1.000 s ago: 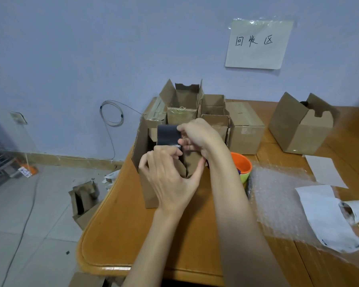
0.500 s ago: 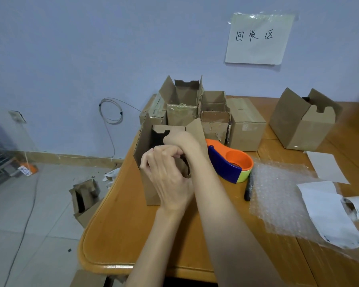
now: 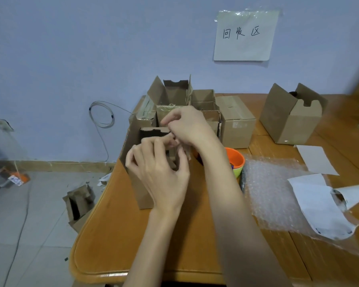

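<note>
- Cardboard box (image 3: 142,193) stands upright on the near-left part of the table (image 3: 116,235) with its top flaps raised. The left hand (image 3: 160,172) curls its fingers over the near flap and grips it.
- The right hand (image 3: 188,126) hangs just above the back flap with bent fingers. Blur hides whether it pinches anything.
- Risk, as I judge it: the box is tall and held only at its top, so a hard tug on a flap could tip it toward the table's left edge or tear the cardboard.
- The tape dispenser (image 3: 235,160) sits just right of the box, behind the right forearm, where a sweep of that arm could knock it.
- The dark object held over the opening a second ago is out of sight. The right hand, low in the box half a second ago, is up again.
</note>
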Action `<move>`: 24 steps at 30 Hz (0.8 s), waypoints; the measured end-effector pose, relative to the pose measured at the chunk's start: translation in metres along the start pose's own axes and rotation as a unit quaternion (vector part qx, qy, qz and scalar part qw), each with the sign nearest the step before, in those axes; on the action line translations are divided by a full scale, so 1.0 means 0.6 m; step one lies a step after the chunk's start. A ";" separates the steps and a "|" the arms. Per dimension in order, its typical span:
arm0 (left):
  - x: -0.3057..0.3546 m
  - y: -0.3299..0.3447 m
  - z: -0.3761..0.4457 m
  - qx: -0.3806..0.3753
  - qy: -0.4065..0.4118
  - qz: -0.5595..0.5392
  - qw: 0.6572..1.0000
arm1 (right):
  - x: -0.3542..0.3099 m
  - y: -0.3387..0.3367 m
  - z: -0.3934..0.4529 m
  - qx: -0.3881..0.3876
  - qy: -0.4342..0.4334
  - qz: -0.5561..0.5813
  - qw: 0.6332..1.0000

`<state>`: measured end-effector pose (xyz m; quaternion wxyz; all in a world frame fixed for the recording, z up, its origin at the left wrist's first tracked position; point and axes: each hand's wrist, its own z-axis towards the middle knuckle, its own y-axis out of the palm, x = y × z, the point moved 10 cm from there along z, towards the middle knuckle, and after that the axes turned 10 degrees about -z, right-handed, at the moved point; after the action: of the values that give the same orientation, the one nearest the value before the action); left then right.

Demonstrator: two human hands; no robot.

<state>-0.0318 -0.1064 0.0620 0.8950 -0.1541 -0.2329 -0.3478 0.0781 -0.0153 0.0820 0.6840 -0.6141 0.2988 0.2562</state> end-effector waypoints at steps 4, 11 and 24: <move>0.076 -0.009 0.021 0.025 0.006 -0.091 0.996 | 0.052 -0.093 -0.031 0.108 -0.004 0.217 0.970; 0.185 0.175 -0.115 -0.357 0.050 -0.109 0.926 | 0.273 -0.211 -0.101 0.212 0.145 0.008 0.966; 0.080 0.277 -0.244 -0.527 -0.086 0.102 0.839 | 0.454 -0.150 -0.149 0.072 0.214 -0.077 0.971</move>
<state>0.1604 -0.0787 -0.0551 0.6852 -0.6551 -0.0737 -0.3097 0.3221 -0.1191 -0.0596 0.6639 -0.6254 0.4077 0.0428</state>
